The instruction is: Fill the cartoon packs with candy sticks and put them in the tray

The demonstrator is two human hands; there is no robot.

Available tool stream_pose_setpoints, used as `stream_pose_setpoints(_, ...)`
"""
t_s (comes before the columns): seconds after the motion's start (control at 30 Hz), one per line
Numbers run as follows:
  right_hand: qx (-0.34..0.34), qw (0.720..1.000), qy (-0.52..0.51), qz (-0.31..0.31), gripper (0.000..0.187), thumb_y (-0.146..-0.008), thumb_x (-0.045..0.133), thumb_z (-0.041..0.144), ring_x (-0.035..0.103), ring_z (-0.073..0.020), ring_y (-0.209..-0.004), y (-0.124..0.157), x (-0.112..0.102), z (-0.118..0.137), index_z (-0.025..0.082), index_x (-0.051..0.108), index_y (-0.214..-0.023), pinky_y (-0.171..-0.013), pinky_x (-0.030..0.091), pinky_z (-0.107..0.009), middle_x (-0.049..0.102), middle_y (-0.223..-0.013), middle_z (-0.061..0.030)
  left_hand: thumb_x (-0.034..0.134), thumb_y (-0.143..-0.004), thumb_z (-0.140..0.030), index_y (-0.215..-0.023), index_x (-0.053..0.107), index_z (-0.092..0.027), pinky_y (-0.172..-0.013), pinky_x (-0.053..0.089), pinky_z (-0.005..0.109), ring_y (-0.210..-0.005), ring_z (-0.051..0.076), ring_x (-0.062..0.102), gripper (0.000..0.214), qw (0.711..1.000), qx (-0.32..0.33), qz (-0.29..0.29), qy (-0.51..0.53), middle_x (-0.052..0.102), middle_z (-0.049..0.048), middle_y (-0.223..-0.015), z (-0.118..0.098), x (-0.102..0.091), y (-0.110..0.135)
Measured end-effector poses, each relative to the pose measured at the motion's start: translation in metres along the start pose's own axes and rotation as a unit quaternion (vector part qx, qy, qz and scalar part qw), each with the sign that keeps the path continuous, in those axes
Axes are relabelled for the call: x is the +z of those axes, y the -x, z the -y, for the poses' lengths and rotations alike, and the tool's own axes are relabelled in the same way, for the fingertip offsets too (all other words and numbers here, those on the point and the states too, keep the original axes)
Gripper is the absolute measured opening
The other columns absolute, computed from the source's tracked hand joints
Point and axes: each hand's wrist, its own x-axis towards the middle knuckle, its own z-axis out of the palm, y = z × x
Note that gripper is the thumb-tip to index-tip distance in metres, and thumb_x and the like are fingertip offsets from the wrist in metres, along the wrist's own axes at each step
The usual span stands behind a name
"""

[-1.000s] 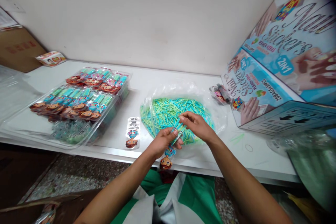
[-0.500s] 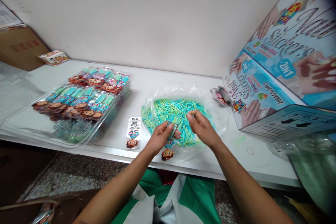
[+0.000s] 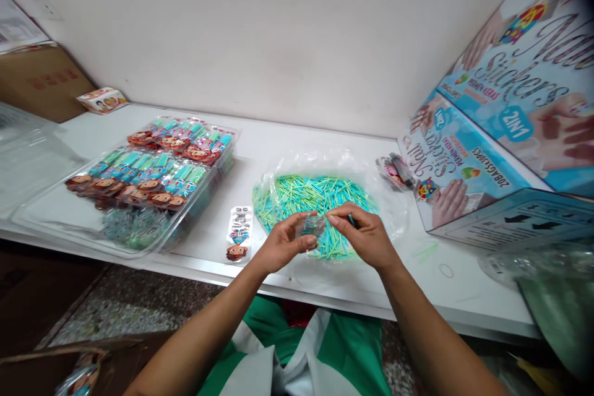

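Note:
My left hand [image 3: 282, 244] and my right hand [image 3: 364, 236] meet over the near edge of a heap of blue and green sticks [image 3: 312, 203] lying on clear plastic. Between the fingertips of both hands is a small clear packet [image 3: 314, 225]; both hands pinch it. My right fingers also seem to hold a blue stick, though this is hard to make out. A finished packet with a cartoon head [image 3: 239, 232] lies flat on the white table [image 3: 260, 154], left of my left hand.
A clear tray [image 3: 55, 223] of filled cartoon packets [image 3: 153, 167] stands at the left. Large "Nail Stickers" boxes [image 3: 501, 117] stand at the right, with a few loose packets [image 3: 393, 171] beside them. A brown carton [image 3: 41, 80] and small box [image 3: 102, 100] sit far left.
The packet that hung down from my left hand has been lifted to a level position between both hands. My right hand has come back from the stick heap to the packet.

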Motion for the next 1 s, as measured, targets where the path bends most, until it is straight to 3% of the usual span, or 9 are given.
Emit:
stream_pose_setpoints(0.33,-0.007,1.0,0.012,0.013,0.015,-0.084,0.057,0.034,0.053,-0.0161,-0.071,-0.001,0.003,0.0,0.024,0.068,-0.083,-0.068,0.043,-0.032,0.06,-0.074,-0.0025,0.076,-0.066,-0.025,-0.113,0.061,-0.019,-0.086,0.047,0.034,-0.104,0.024,0.057,0.051,0.997,0.04,-0.02,-0.061,0.063,0.008,-0.108,-0.01,-0.002,0.003)
stream_pose_setpoints(0.43,-0.005,1.0,0.01,0.026,0.015,-0.084,0.057,0.034,0.053,-0.0156,-0.07,0.0,0.006,0.002,0.024,0.067,-0.082,-0.069,0.044,-0.032,0.059,-0.072,-0.0019,0.072,-0.071,-0.03,-0.115,0.06,-0.018,-0.087,0.046,0.036,-0.106,0.025,0.057,0.046,0.996,0.048,-0.025,-0.064,0.064,0.0093,-0.109,-0.015,-0.002,0.005)
stream_pose_setpoints(0.53,0.029,0.999,-0.015,0.041,0.016,-0.084,0.056,0.036,0.053,-0.0156,-0.071,0.002,0.011,0.003,0.024,0.067,-0.085,-0.064,0.049,-0.03,0.056,-0.077,-0.0026,0.06,-0.081,-0.032,-0.109,0.063,-0.016,-0.089,0.044,0.035,-0.102,0.024,0.059,0.033,0.994,0.061,-0.053,-0.074,0.066,0.0097,-0.105,-0.018,0.0,0.006)
stream_pose_setpoints(0.67,0.105,0.989,-0.09,0.06,0.019,-0.084,0.054,0.041,0.054,-0.0151,-0.069,0.005,0.016,0.002,0.024,0.061,-0.089,-0.046,0.051,-0.026,0.05,-0.086,-0.0027,0.057,-0.078,-0.018,-0.101,0.065,-0.016,-0.094,0.041,0.035,-0.101,0.022,0.061,0.025,0.993,0.069,-0.058,-0.075,0.069,0.0072,-0.099,-0.019,0.001,0.005)
stream_pose_setpoints(0.77,0.112,0.986,-0.109,0.049,0.018,-0.084,0.054,0.041,0.053,-0.0139,-0.066,0.006,0.017,0.001,0.023,0.059,-0.085,-0.05,0.054,-0.027,0.049,-0.08,-0.0011,0.052,-0.076,-0.01,-0.104,0.064,-0.016,-0.096,0.039,0.036,-0.104,0.022,0.06,0.031,0.993,0.07,-0.051,-0.075,0.07,0.0066,-0.098,-0.019,0.0,0.005)
stream_pose_setpoints(1.0,0.079,0.994,-0.066,-0.027,0.02,-0.084,0.054,0.039,0.046,-0.0117,-0.062,0.005,0.013,0.002,0.021,0.057,-0.078,-0.056,0.045,-0.025,0.05,-0.07,0.0008,0.053,-0.085,-0.031,-0.103,0.065,-0.013,-0.093,0.043,0.036,-0.102,0.024,0.06,0.028,0.985,0.096,-0.095,-0.105,0.068,0.0099,-0.103,-0.02,-0.002,0.009)
